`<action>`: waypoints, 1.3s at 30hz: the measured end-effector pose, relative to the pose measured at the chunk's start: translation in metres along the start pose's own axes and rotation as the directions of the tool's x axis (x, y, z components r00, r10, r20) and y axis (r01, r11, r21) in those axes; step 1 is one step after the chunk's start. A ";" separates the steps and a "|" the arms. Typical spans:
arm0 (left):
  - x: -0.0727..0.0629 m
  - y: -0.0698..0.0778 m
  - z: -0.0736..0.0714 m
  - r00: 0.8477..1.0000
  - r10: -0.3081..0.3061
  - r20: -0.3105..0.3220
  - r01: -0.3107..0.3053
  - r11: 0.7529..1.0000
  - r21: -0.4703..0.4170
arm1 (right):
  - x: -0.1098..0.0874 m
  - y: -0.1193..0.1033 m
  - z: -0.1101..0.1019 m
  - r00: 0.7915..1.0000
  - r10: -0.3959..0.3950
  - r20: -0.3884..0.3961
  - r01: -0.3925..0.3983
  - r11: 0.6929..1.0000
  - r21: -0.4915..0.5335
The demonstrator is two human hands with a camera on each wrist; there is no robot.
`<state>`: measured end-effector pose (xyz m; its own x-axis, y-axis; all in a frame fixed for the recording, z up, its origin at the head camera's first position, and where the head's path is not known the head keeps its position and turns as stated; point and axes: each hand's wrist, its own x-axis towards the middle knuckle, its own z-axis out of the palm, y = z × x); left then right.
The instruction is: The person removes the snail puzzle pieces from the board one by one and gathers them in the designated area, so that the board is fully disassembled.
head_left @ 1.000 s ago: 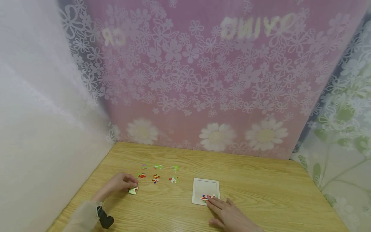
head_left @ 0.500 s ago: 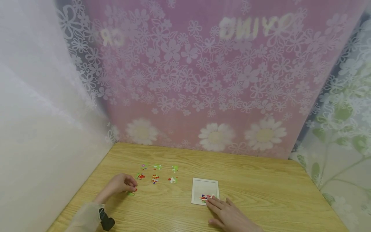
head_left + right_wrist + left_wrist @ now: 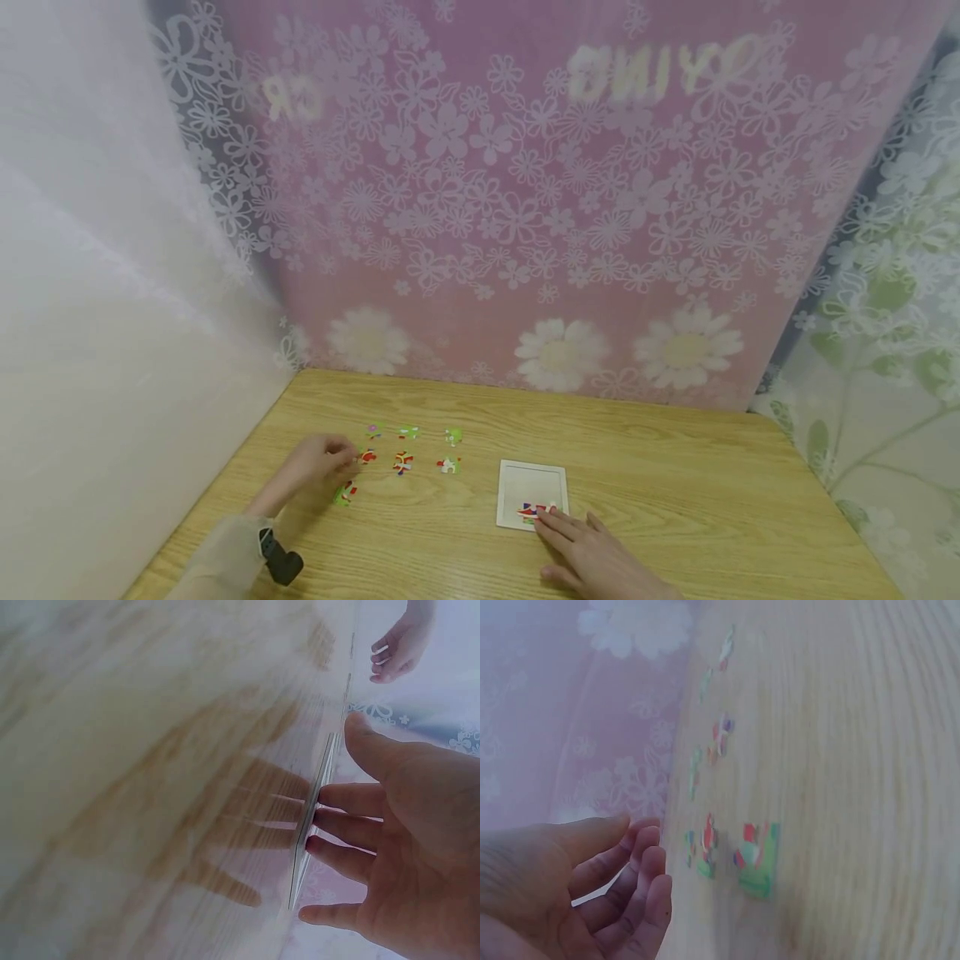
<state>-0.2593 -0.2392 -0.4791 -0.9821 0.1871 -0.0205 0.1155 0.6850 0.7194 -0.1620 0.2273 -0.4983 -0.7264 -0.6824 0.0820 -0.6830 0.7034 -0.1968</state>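
Observation:
My left hand (image 3: 318,461) hovers over the left of the table with its fingers loosely bent and nothing between them. Below its fingertips lies a green and red jigsaw piece (image 3: 347,493), picture side up. A red piece (image 3: 367,456) is right beside the fingertips in the head view. The left wrist view shows the bare gap between thumb and fingers, with the jigsaw piece (image 3: 757,862) to their right. My right hand (image 3: 596,554) rests straight fingertips on the near right part of a white puzzle tray (image 3: 528,483), over joined pieces (image 3: 529,511) partly hidden by the fingers.
More loose pieces lie in two rows left of the tray, among them a red and yellow one (image 3: 402,462), a white one (image 3: 449,465) and a green one (image 3: 453,435). A pink flowered curtain (image 3: 517,250) borders the table's (image 3: 660,467) far edge.
My left hand has turned the near left jigsaw piece over, let go of it, and moved up and away towards the red piece. The right hand stays on the tray.

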 end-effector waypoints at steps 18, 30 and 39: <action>0.031 0.060 0.039 0.986 0.161 0.049 -0.154 0.980 -0.130 | -0.001 0.000 -0.001 1.000 -0.010 -0.024 0.011 0.999 0.048; 0.048 0.092 0.081 0.952 0.276 0.133 -0.254 0.954 -0.161 | -0.004 0.007 -0.003 0.989 -0.058 -0.133 0.049 0.997 -0.068; 0.059 0.120 0.114 0.921 0.318 0.226 -0.282 0.943 -0.177 | -0.007 0.008 -0.010 0.998 0.006 -0.070 -0.008 0.999 -0.031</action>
<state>-0.2859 -0.0658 -0.4732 -0.8338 0.5495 0.0526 0.3594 0.4681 0.8073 -0.1628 0.2398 -0.4909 -0.7340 -0.6626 0.1489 -0.6791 0.7147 -0.1671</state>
